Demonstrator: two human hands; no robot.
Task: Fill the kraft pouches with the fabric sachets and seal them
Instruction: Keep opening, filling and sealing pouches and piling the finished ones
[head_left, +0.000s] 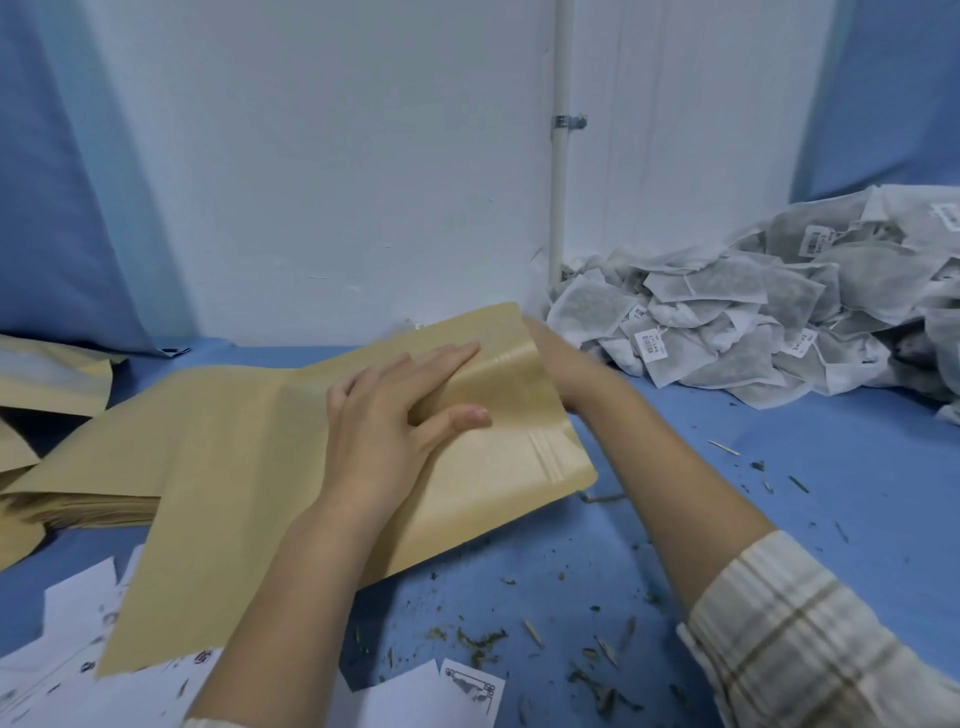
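Note:
A kraft pouch (498, 467) lies on top of a stack of flat kraft pouches (197, 431), its zip mouth turned to the right. My left hand (395, 415) presses on the pouch's upper flap with fingers spread and the thumb hooked over the flap's edge. My right hand (561, 358) is at the pouch's mouth; its fingers are hidden behind the lifted flap, so I cannot see what it holds. A big heap of white fabric sachets (769, 306) with small labels lies at the right against the wall.
More kraft pouches (47, 379) lie at the far left. White printed paper slips (78, 670) are spread along the near left edge. Dried herb crumbs (571, 649) litter the blue table (779, 493). A white pipe (560, 156) runs down the wall.

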